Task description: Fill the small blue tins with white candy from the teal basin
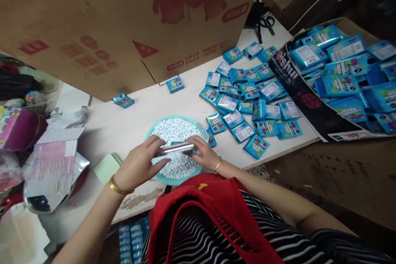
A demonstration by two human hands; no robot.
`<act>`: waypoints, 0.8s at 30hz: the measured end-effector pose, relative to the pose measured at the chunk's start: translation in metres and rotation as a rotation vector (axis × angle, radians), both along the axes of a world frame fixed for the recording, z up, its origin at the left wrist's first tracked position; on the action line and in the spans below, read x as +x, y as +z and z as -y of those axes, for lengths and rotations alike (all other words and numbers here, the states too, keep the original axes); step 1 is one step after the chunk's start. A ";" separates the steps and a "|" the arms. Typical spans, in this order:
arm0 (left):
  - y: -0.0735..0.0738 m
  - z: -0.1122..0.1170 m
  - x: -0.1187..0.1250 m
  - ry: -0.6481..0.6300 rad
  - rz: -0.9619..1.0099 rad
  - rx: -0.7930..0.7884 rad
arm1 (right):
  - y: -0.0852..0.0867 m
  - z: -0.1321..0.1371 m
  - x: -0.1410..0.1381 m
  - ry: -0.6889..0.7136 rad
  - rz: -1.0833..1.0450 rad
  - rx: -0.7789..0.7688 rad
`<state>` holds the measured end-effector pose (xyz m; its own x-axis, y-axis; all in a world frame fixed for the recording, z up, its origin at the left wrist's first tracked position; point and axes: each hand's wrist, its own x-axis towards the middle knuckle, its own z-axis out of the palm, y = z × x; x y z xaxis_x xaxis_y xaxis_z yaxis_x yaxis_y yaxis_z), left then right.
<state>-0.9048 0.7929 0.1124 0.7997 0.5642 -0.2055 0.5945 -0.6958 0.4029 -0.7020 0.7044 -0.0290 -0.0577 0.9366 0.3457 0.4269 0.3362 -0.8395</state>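
Along the far side of my feed, I see a huge cardboard carton [114,29] standing on a white table [133,119]. At right, an open box [297,78] brims with blue packs [346,66]; more lie strewn beside it. Nearer sits a mint basin [170,181]. Above it, the left hand [134,163] curls loosely around one end of a silvery packet [175,148]; the right hand [206,154] grips the other. Tiny white pellets [181,169] lie below.
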 end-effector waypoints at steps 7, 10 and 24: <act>-0.062 -0.045 -0.007 -0.002 0.130 -0.113 | 0.002 -0.055 -0.021 0.124 -0.078 -0.038; -0.071 -0.089 -0.025 0.117 0.141 -0.091 | -0.021 -0.122 -0.008 0.062 -0.099 -0.117; -0.194 -0.269 -0.162 0.639 -0.294 0.209 | -0.154 -0.334 0.002 -0.892 0.001 -0.866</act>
